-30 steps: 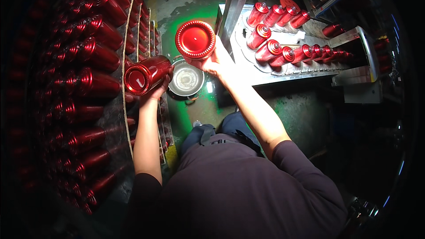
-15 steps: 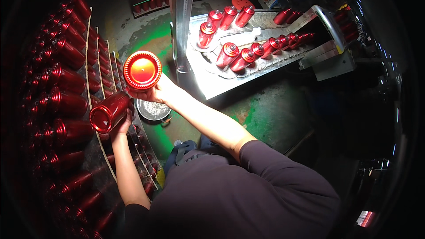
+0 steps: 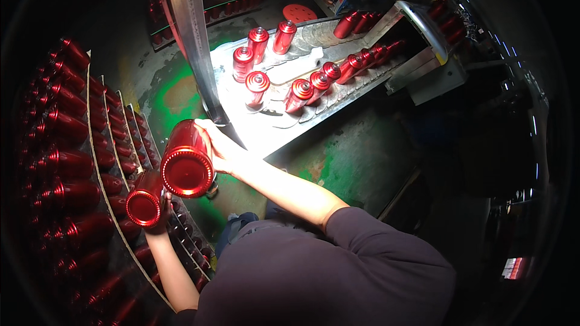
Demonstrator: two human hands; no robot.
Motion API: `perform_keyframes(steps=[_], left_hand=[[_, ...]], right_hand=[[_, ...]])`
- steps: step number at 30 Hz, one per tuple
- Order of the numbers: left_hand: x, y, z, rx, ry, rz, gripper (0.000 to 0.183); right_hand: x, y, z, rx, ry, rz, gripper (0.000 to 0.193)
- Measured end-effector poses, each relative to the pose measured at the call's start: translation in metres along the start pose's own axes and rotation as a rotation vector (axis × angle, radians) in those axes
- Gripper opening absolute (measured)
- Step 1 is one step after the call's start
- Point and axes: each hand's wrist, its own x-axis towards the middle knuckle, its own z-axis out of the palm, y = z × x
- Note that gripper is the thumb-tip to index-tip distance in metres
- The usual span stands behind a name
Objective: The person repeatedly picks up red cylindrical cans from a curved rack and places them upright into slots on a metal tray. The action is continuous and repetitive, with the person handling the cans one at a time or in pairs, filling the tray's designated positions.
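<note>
Right hand: located just below the foot of the post in view. It is curled around the side of a red bottle, the right bottle, open only as far as the bottle's girth. This bottle lies below and left of the post's foot, tilted, its beaded base turned toward the wearer.

Left hand: further below and left of the post, mostly hidden behind a second red bottle, the left bottle, and bent around it in a hold. Its base also faces the wearer. The two bottles overlap in view; whether they touch cannot be told.

Rack: left of the post, tiered, loaded with rows of similar red bottles.

Desk: metal, directly right of the post, with a slatted track. Four bottles stand upright at the end near the post; a line of bottles runs away from it along the near edge. A grey frame spans the track, well right of the post.

Floor: green-stained, left of the post's foot. A red perforated disc sits right of the post, past the desk's far edge. A far rack of bottles shows behind the post.
</note>
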Motion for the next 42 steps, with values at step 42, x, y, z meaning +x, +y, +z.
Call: perform_keyframes(steps=[42], left_hand=[[0.547,-0.039,0.571,0.937,0.236,0.275,0.079]], right_hand=[[0.025,-0.663,-0.128,-2.322,0.611,-1.141,0.057]])
